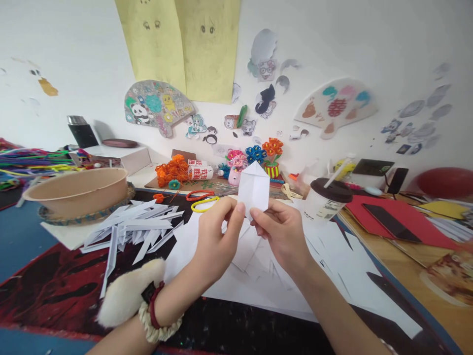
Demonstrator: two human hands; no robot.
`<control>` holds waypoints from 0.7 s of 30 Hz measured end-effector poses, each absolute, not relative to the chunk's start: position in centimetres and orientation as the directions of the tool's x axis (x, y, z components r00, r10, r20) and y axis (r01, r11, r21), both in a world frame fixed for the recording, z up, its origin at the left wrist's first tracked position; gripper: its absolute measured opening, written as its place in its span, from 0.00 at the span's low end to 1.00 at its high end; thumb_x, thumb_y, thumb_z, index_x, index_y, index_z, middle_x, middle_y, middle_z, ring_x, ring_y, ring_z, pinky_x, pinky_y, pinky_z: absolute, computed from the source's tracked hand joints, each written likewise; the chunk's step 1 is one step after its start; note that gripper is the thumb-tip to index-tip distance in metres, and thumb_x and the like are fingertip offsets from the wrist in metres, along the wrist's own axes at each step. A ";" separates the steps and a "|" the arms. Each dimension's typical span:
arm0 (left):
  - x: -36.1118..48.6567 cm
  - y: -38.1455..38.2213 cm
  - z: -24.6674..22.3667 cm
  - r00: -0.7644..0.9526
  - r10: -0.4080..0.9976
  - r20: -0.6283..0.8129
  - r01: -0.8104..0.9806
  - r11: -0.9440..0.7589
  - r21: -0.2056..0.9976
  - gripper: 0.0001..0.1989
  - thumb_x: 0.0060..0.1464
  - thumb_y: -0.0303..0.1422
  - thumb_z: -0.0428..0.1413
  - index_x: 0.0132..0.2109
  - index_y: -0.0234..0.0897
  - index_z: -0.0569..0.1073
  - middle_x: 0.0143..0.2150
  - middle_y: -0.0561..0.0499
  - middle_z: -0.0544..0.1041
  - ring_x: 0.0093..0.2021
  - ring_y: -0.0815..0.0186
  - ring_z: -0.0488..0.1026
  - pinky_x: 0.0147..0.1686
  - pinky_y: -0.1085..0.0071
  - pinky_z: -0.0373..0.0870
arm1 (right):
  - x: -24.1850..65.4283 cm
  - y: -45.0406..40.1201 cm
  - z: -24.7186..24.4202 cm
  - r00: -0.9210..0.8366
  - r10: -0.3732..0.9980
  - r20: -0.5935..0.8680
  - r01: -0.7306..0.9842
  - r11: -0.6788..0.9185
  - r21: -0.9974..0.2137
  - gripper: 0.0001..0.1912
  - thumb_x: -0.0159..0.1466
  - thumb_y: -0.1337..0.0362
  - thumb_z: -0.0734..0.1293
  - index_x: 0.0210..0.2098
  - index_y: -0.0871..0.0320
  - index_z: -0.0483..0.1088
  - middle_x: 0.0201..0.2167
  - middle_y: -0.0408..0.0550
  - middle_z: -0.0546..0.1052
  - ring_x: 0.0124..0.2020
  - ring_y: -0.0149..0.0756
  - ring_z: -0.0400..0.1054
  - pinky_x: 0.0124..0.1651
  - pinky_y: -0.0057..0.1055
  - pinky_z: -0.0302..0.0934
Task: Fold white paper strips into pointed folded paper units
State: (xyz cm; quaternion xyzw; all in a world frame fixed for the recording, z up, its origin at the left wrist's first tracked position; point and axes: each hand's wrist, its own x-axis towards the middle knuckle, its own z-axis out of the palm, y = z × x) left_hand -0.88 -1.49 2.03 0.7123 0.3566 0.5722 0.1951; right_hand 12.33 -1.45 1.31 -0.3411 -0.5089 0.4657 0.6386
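Between my two hands stands a folded piece of white paper [254, 190], upright, with a pointed top and a crease down its middle. My left hand [218, 234] pinches its lower left edge between thumb and fingers. At the lower right corner, my right hand [283, 231] grips it the same way, thumb in front. Under the hands lie loose white paper sheets [254, 281], spread over the dark mat. To the left is a heap of folded white paper strips [140, 227]. Scissors with yellow handles [201, 204] lie just beyond my left hand.
A beige basin [79, 190] stands at the left on a woven ring. A lidded cup with a straw [327, 197] is right of my hands. Fuzzy flowers [254, 155] line the wall side. A dark phone [389, 222] rests on red paper [424, 231].
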 end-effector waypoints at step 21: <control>-1.8 -0.9 2.5 0.182 0.785 0.593 0.176 -0.619 0.765 0.12 0.59 0.33 0.52 0.26 0.37 0.65 0.24 0.54 0.67 0.25 0.69 0.61 0.26 0.72 0.58 | 12.7 -1.3 1.4 -0.002 0.940 0.341 -0.215 0.332 -0.918 0.06 0.55 0.63 0.72 0.24 0.58 0.75 0.17 0.41 0.72 0.17 0.26 0.61 0.19 0.26 0.52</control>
